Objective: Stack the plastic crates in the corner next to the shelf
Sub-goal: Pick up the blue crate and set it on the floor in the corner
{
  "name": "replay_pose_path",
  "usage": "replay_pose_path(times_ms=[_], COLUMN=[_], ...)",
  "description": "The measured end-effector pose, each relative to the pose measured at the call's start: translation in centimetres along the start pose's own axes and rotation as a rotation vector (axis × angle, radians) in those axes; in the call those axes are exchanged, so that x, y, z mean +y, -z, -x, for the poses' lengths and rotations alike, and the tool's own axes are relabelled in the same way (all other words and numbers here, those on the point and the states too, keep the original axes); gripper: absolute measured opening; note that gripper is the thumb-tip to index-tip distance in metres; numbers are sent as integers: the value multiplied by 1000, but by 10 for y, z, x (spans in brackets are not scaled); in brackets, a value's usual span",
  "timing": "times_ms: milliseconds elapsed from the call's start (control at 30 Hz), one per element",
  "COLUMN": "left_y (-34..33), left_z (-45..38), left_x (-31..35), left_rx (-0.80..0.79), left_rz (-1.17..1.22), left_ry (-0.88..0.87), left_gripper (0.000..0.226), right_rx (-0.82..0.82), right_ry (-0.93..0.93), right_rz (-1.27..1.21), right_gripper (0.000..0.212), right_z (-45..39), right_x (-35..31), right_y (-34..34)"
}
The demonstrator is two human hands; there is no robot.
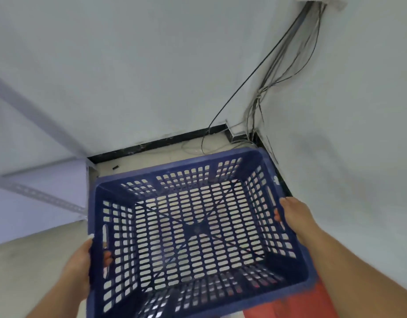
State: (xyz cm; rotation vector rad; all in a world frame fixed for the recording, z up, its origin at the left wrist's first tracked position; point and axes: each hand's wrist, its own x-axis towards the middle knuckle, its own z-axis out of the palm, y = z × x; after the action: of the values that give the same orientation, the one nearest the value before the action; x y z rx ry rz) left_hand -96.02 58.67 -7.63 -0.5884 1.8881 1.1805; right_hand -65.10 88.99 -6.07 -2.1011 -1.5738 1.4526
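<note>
A dark blue plastic crate (pixel 120 180) with slotted walls and floor fills the lower middle of the head view, empty and held above the pale floor near the corner. My left hand (pixel 79 265) grips its left wall, fingers through the handle slot. On the opposite wall my right hand (pixel 291 213) grips the handle slot. The corner of the two white walls (pixel 255 134) lies just beyond the crate's far right edge. No other crate is in view.
A grey metal shelf (pixel 37 189) with slotted uprights stands at the left, close to the crate. Several loose cables (pixel 287 63) run down the corner onto the floor. A black skirting strip (pixel 152 144) lines the wall base. Red cloth (pixel 287 304) shows below the crate.
</note>
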Motion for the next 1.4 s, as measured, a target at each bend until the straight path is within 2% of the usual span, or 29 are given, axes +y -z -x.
replay_pose_path(times_ms=[167,367,733,833,933,1033,1100,1133,1200,1267,1400], left_y=[-29,-47,-65,-66,-68,-69,-71,-73,-79,-83,-77], left_z=[-64,-138,-196,-195,-192,-180,-157,-142,-111,-76,-6], left_x=[-7,-15,-42,-43,-38,-34,-35,-37,-45,-57,-75], left_rx=[52,101,147,138,157,304,383,382,323,220,110], left_rz=[31,20,-23,-34,-137,-582,-832,-864,-840,-749,-509], left_ry=[0,8,-8,-26,-21,-90,-183,-231,-288,-274,-241], left_gripper=[39,37,32,31,30,40,45,45,45,48,53], right_rx=[-34,-47,-40,-51,-4,114,165,158,68,-16,-41], right_ry=[36,-10,34,41,67,129,221,273,314,285,295], right_rz=[61,45,71,124,378,618,555,518,493,460,418], right_gripper=[27,33,32,35,39,38,38,38,42,45,38], right_z=[-77,-142,-189,-192,-187,-164,-140,-127,-100,-71,-7], right_x=[-3,20,49,50,45,36,34,34,37,38,29], right_y=[-59,-114,-150,-149,-152,-159,-162,-164,-166,-162,-134])
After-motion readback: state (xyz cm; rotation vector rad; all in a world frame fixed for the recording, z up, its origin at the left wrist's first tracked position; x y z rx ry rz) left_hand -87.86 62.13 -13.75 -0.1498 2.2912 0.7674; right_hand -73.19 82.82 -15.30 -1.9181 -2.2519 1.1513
